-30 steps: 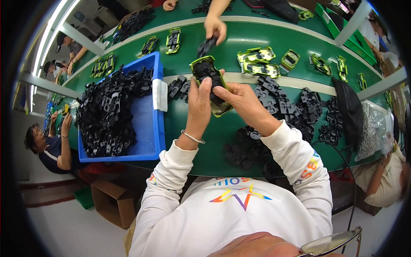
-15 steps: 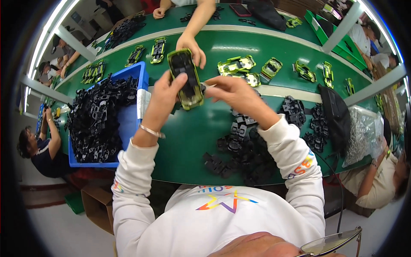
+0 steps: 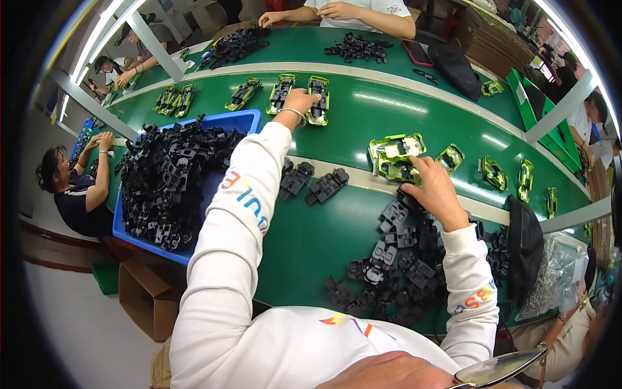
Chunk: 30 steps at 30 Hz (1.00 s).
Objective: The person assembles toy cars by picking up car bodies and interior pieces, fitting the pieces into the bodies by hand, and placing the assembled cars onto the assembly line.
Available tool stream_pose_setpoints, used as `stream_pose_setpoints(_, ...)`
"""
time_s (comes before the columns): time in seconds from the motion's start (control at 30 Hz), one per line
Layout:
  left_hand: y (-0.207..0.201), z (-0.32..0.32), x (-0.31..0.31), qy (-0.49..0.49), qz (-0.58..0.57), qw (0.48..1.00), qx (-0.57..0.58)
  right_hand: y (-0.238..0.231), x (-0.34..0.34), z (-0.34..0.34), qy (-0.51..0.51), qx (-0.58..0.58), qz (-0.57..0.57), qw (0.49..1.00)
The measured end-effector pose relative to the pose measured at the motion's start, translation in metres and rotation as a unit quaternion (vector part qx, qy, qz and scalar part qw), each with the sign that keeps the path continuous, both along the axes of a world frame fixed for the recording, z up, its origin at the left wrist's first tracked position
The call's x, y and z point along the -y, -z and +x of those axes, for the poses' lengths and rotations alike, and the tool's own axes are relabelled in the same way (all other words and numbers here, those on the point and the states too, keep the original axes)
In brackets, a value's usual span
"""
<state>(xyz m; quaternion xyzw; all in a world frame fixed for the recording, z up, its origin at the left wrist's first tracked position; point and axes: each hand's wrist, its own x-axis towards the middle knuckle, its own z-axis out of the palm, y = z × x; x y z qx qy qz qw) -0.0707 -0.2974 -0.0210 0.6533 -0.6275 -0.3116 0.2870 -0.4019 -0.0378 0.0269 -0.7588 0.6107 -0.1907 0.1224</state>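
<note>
lettering [image 3: 245, 194] on sleeves [image 3: 223, 259]; left hand [image 3: 300, 102] touching car body [image 3: 318, 115], grip unclear; right hand [image 3: 439, 194] spread

Tube lights [image 3: 97, 39] burn white, pale glare streaks the green tabletop [image 3: 402, 120], and the dark-rimmed edges bend.

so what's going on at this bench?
One person is handling toy-car parts at a green table. The left hand is on a green-edged shell with a black insert, beside a similar one. The right hand has thumb and finger at the nearer lime-green shell of a cluster; whether it grips is unclear. Loose black parts lie in front, and more fill much of the blue bin at left.
</note>
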Motion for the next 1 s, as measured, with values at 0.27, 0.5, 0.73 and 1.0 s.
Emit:
stream_pose_setpoints(0.27, -0.006, 0.010, 0.002, -0.044, -0.080, 0.976, 0.199, -0.010, 0.014, 0.010, -0.027, -0.021, -0.029, 0.999)
stream_pose_setpoints(0.5, -0.045, -0.002, -0.056, -0.045, -0.240, 0.961, 0.129, -0.029, 0.014, 0.013, -0.051, -0.005, -0.061, 0.997)
stream_pose_setpoints(0.73, -0.099, -0.069, -0.229, 0.079, 0.193, 0.900, -0.383, -0.056, -0.007, 0.058, -0.008, 0.185, -0.010, 0.983)
stream_pose_setpoints(1.0, -0.060, -0.027, -0.324, 0.113, 0.021, 0.815, -0.568, -0.055, -0.043, 0.130, -0.075, 0.236, 0.094, 0.964)
